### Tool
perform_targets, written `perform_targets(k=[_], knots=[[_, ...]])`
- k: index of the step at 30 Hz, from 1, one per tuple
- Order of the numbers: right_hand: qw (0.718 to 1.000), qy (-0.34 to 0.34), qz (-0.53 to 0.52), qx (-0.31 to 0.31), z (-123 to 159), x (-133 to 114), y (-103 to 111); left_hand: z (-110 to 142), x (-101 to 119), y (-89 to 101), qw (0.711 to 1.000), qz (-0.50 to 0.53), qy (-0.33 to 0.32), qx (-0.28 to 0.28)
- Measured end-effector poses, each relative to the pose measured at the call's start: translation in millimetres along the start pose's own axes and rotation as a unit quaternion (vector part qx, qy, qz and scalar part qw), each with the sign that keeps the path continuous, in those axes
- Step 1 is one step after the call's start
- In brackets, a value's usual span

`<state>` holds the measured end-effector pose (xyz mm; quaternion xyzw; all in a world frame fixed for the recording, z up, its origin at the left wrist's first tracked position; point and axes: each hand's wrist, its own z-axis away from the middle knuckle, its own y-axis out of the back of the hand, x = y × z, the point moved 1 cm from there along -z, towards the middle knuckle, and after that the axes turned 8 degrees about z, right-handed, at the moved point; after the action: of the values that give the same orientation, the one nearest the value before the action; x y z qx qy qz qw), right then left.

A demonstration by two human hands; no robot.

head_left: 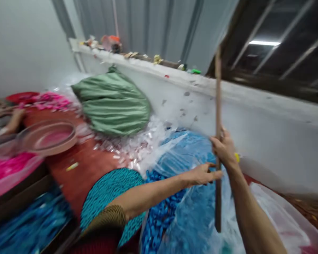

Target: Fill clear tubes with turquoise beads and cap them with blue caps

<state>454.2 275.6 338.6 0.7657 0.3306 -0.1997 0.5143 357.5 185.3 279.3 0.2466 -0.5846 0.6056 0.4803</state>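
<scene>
I see a long wooden stick [218, 141] standing almost upright, its long axis running from 12 to 6 o'clock, right of centre. My right hand [224, 150] is clenched around its middle. My left hand [204, 174], fingers half open, touches the stick from 9 o'clock, just below the right. The stick is thin, brown and blurred, over a clear bag of blue pieces [185, 211].

Green sack [113, 104], sieve [49, 135], pink pieces [7, 167]
</scene>
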Motion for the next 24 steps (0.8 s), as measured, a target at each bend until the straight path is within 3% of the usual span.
perform_targets(k=[2, 5, 7, 10, 13, 16, 20, 22, 24], knots=[[1.0, -0.002, 0.022, -0.003, 59, 9, 9, 29, -8, 28.9, 1.0, 0.021, 0.011, 0.007], [0.998, 0.011, 0.011, -0.067, 161, 16, 6, 76, -6, 73.4, 0.987, 0.125, -0.04, 0.091], [0.988, 0.036, -0.013, -0.151, 228, 12, -9, 108, 1, 92.5, 0.972, 0.193, -0.092, 0.098], [0.949, 0.087, -0.054, -0.299, 306, -7, -39, 161, 5, 107.0, 0.961, 0.22, -0.127, 0.112], [0.899, 0.107, -0.099, -0.413, 356, -25, -61, 216, -9, 122.8, 0.95, 0.207, -0.103, 0.208], [0.851, 0.104, -0.11, -0.503, 393, -24, -76, 269, -32, 147.4, 0.93, 0.238, -0.081, 0.267], [0.82, 0.039, -0.104, -0.561, 445, -4, -88, 326, -62, 184.1, 0.914, 0.273, -0.042, 0.298], [0.806, 0.001, -0.103, -0.583, 467, -2, -93, 348, -79, 201.6, 0.915, 0.278, 0.004, 0.294], [0.811, -0.022, -0.085, -0.578, 480, -11, -99, 367, -100, 220.1, 0.922, 0.26, 0.075, 0.277]])
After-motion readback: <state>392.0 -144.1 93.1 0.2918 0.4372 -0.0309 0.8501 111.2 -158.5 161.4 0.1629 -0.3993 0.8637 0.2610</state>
